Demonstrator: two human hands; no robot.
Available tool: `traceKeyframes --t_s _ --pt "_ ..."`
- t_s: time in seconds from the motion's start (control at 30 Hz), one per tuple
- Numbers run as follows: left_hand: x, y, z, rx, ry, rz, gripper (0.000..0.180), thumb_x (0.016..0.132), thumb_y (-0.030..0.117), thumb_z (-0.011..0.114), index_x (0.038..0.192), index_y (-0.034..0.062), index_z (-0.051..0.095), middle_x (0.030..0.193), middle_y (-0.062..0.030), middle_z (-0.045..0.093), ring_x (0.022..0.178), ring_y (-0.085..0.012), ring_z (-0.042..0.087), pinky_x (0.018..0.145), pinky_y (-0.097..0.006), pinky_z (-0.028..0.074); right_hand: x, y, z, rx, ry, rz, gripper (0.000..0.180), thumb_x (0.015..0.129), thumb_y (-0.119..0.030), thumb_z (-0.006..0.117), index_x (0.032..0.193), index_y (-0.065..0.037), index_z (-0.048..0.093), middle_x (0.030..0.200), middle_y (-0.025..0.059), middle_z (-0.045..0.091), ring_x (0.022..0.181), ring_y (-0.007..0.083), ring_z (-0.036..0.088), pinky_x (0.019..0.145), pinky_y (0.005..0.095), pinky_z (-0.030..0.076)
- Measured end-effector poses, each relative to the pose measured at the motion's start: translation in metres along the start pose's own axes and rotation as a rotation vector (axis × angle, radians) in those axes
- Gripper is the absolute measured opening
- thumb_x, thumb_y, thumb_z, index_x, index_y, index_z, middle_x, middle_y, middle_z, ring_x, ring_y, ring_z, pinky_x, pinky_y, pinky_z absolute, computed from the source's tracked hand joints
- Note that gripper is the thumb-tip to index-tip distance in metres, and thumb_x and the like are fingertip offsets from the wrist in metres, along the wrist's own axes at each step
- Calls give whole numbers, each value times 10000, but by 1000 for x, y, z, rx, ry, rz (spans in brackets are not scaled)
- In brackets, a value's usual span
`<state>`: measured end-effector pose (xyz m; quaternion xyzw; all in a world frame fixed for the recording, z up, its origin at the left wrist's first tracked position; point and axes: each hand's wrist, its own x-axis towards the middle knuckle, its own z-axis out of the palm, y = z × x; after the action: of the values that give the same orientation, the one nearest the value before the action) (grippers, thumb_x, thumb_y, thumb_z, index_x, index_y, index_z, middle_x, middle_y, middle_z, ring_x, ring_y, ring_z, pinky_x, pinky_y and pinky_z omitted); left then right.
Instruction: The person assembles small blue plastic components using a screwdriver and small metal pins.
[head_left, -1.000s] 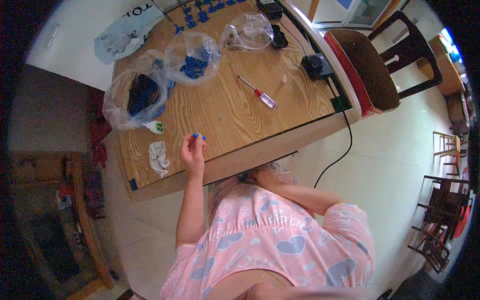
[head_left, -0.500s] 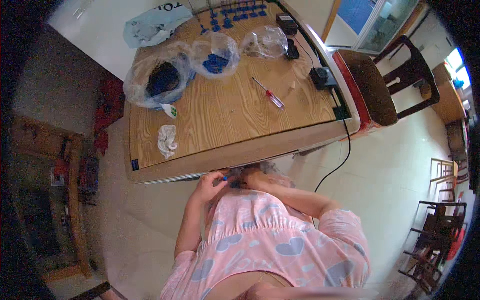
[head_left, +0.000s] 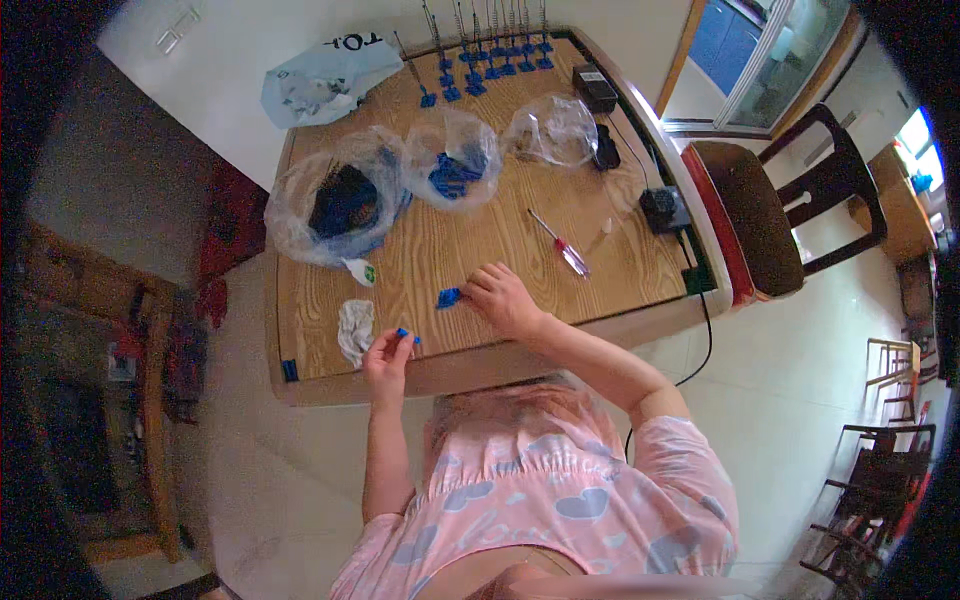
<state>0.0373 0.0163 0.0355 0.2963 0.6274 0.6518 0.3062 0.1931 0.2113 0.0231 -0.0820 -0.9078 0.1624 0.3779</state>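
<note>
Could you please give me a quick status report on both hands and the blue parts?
Left hand pinching small blue piece. Right hand holding larger blue part. Crumpled white tissue close by left hand; screwdriver right of right hand.

I identify the tabletop [head_left: 505, 235] as smooth wood grain with a low sheen. I read the open bags [head_left: 480, 130] as thin, clear plastic film, wrinkled and glossy. The screwdriver [head_left: 570, 258] shows me a metal shaft and a glossy, translucent plastic handle. I class the small blue pieces [head_left: 448, 298] as plastic; their finish is too small to tell. I log the crumpled tissue [head_left: 356, 330] as matt paper, the dress [head_left: 540, 465] as matt cloth, and the floor [head_left: 780, 370] as smooth and glossy.
</note>
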Motion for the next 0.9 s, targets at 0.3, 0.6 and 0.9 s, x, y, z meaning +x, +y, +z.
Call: traceKeyframes --t_s 0.3,0.6,0.9 --pt "52 2 30 195 111 14 135 840 134 691 927 57 622 808 23 608 732 -65 544 659 -220 443 17 16 5 7 -149 41 325 738 -166 664 1040 -57 608 944 84 546 906 271 517 786 379 419" --pt "71 -28 21 -143 56 -130 110 846 71 671 940 34 626 840 -14 638 707 -105 575 636 -236 467 -15 -6 8 106 -64 363 303 786 -157 655 1057 -35 599 945 116 553 910 299 529 793 401 432" --pt "68 -18 52 313 95 -33 120 857 100 668 947 36 622 870 1 622 787 -92 567 736 -253 477 -19 -2 4 468 60 555 206 821 -35 590 1025 -11 575 919 157 585 872 334 567 757 389 473"
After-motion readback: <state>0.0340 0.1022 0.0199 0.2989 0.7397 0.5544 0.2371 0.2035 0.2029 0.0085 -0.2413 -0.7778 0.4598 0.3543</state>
